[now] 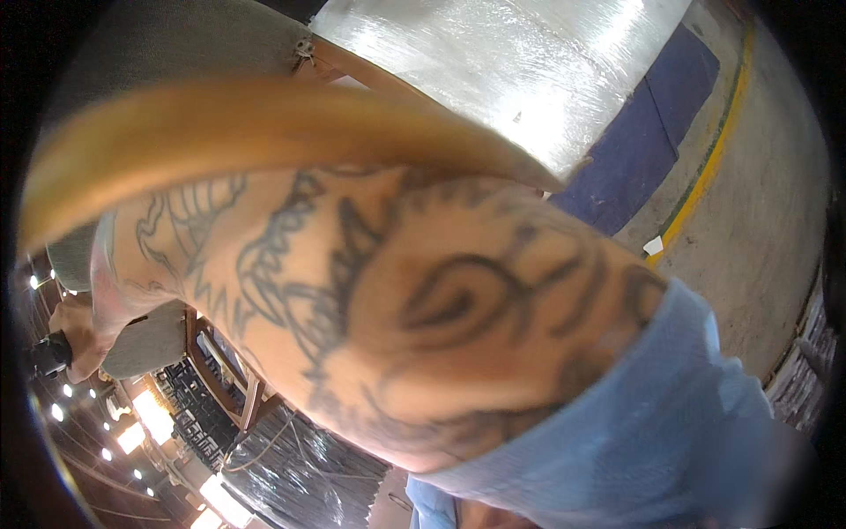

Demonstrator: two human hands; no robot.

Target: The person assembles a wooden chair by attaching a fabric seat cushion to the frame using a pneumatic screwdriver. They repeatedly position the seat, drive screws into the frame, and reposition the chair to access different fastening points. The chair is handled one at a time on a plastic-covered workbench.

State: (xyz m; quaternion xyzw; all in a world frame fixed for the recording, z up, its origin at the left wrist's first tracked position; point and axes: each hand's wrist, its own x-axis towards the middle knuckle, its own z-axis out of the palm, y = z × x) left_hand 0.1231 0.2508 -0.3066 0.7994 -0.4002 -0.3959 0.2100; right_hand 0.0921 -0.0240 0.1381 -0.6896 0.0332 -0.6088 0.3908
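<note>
Where the head view opens toward the right, a concrete floor (pixel 762 189) curves along the rim, crossed by a yellow line (pixel 718 159) with a green edge. Beside that line, right of centre, sits a small white scrap (pixel 653 245), and nearer the middle a dark blue sheet (pixel 630 145) lies next to a large block under shiny clear film (pixel 511 66), which glares at upper centre. Grey fabric (pixel 176 44) fills the upper left, with a brown rail (pixel 379 69) between it and the wrapped block. At lower left I see ceiling lights (pixel 57 412); right of them, a brown wooden frame (pixel 251 401) stands above a dark film-wrapped bundle (pixel 300 472) at the lower edge.

My tattooed right arm (pixel 458 309), in a light blue sleeve (pixel 634 414), spans the frame from lower right to left, and over it bends a blurred amber band (pixel 264 119), its long axis running from the left rim toward upper centre. At the far left edge my right hand (pixel 77 342) meets a small black object (pixel 51 354). My fingers look closed around it, though too small to separate. It juts from my fist toward the left rim; its full long axis I cannot tell. Of my left hand's fingers I cannot tell.
</note>
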